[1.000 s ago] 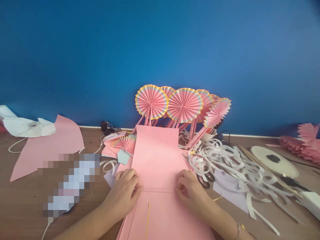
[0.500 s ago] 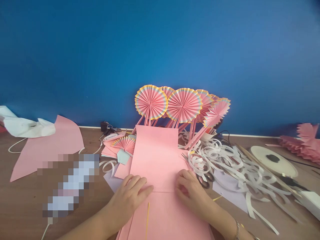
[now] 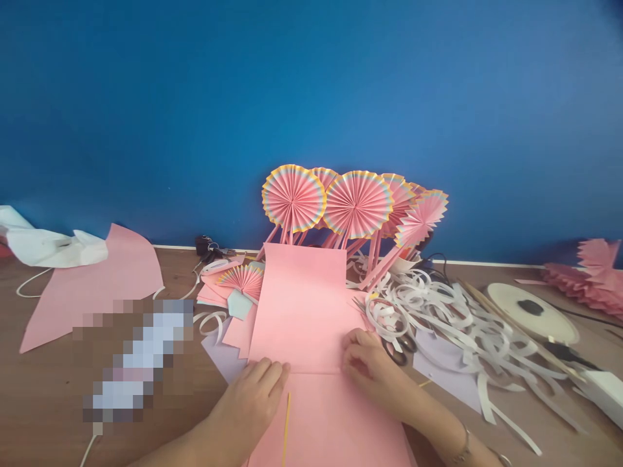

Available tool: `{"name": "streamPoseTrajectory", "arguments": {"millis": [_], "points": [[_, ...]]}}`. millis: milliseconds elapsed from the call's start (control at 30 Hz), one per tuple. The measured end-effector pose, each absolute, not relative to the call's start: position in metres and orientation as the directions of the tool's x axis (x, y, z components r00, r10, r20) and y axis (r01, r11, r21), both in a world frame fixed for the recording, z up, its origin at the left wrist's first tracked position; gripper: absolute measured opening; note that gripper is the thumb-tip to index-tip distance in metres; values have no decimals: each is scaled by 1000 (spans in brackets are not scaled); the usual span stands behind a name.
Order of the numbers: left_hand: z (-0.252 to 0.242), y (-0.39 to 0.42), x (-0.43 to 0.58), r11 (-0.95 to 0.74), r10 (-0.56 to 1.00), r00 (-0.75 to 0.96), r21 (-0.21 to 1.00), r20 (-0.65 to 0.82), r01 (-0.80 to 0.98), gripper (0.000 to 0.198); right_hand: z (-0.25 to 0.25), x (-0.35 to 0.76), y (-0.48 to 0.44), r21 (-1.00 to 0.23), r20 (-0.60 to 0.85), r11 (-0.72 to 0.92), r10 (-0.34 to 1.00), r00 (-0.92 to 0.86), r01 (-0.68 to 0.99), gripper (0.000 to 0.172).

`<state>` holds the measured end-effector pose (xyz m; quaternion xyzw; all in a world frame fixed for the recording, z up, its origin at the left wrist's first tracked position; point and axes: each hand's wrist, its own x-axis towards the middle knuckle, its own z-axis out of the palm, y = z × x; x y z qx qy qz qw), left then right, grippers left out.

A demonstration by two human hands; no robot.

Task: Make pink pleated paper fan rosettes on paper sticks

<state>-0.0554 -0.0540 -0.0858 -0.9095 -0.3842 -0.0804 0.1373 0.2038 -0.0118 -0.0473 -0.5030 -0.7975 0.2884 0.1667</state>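
A large pink paper sheet (image 3: pixel 304 305) lies on the wooden table (image 3: pixel 43 395) in front of me, with a fold line running across it between my hands. My left hand (image 3: pixel 250 399) lies flat on the sheet's left side at the fold, fingers stretched out together. My right hand (image 3: pixel 372 366) has its fingers curled and presses down on the fold at the sheet's right edge. A thin yellow strip (image 3: pixel 287 421) lies on the near part of the sheet beside my left hand.
Several pink pleated paper fans on sticks (image 3: pixel 357 204) lean against the blue wall. Curled white paper strips (image 3: pixel 438 305) and scissors (image 3: pixel 396 347) lie to the right, with a tape roll (image 3: pixel 533 311). A small fan (image 3: pixel 243 280), pink paper (image 3: pixel 97 285) and a blurred patch lie left.
My left hand has slid back toward me and a little right, flattening from curled fingers at the fold. The sheet's left edge shifted slightly. My right hand stayed at the fold.
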Motion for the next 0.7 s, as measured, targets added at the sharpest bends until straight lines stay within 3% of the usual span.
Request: {"name": "streamPoseTrajectory", "arguments": {"millis": [200,533,700], "points": [[-78,-64,-49,-586,727,644,-273,237,763,50,-46,201,-12,-598,-58,297,911,-409,745,22],[-85,-66,-49,-578,761,618,-228,197,784,72,-46,200,-11,-563,-54,290,922,-385,774,21],[-89,-66,-48,-571,762,617,-247,196,783,74,-52,204,-12,-432,37,308,945,-325,848,15]]}}
